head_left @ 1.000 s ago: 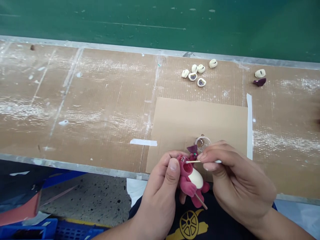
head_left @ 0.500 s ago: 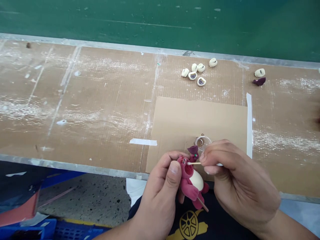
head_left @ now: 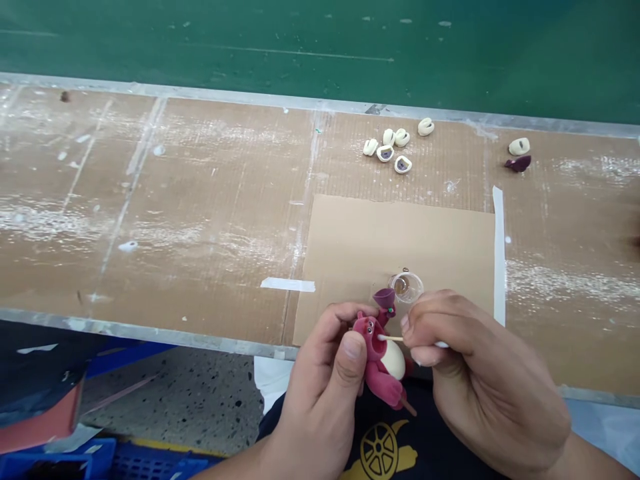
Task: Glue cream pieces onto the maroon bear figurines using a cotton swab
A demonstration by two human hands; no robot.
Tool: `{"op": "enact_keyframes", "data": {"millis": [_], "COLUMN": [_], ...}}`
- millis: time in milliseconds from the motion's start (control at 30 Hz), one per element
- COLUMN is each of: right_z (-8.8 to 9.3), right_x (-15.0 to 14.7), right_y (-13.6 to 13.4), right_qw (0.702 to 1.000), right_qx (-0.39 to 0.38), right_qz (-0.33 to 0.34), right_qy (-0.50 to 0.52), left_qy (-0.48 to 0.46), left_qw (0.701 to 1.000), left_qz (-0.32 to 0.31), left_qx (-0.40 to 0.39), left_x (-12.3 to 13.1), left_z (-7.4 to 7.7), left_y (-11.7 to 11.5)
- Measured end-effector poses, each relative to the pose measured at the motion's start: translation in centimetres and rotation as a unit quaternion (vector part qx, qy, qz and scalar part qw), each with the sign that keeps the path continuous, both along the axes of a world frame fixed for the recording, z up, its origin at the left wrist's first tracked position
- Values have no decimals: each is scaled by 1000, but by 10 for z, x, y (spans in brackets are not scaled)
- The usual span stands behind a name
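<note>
Left hand [head_left: 326, 380] grips a pink figure [head_left: 383, 381], partly covering it; right hand [head_left: 485, 370] pinches a swab [head_left: 393, 339], its mid-shaft hidden.

Near the far edge of the counter [head_left: 225, 180] we see 6 cream pieces [head_left: 402, 138], and farther right 1 more cream piece [head_left: 519, 143] beside a dark purple piece [head_left: 520, 163]. Past the near edge we see speckled floor [head_left: 210, 393] and blue plastic [head_left: 145, 465].
</note>
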State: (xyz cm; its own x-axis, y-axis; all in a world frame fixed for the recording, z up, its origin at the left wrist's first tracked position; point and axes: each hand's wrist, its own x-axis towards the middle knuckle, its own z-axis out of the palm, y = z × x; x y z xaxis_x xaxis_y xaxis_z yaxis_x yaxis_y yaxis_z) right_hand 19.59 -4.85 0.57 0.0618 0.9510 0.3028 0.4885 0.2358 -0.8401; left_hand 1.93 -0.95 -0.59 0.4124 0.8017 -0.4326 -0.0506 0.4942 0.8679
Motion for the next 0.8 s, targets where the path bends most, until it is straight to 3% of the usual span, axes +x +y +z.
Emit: {"op": "enact_keyframes", "data": {"millis": [167, 300, 467, 633, 800], "right_z": [2, 4, 5, 6, 6], "right_x": [-6, -13, -15, -13, -13], "right_y": [-5, -6, -4, -3, 0], "right_qw": [998, 993, 995, 997, 998], "right_qx": [-20, -31, -46, -48, -50], "right_qz": [16, 0, -11, -18, -35], "right_qy": [66, 111, 89, 57, 25], "left_qy": [-10, -47, -109, -113, -52], "left_qw": [999, 993, 972, 971, 981], "left_qz": [21, 12, -26, -44, -34], "left_qx": [-29, -109, -208, -206, -186], "left_x": [3, 4, 2, 1, -2], "left_z": [-1, -8, -14, -13, -19], "left_y": [0, -4, -9, -9, -10]}}
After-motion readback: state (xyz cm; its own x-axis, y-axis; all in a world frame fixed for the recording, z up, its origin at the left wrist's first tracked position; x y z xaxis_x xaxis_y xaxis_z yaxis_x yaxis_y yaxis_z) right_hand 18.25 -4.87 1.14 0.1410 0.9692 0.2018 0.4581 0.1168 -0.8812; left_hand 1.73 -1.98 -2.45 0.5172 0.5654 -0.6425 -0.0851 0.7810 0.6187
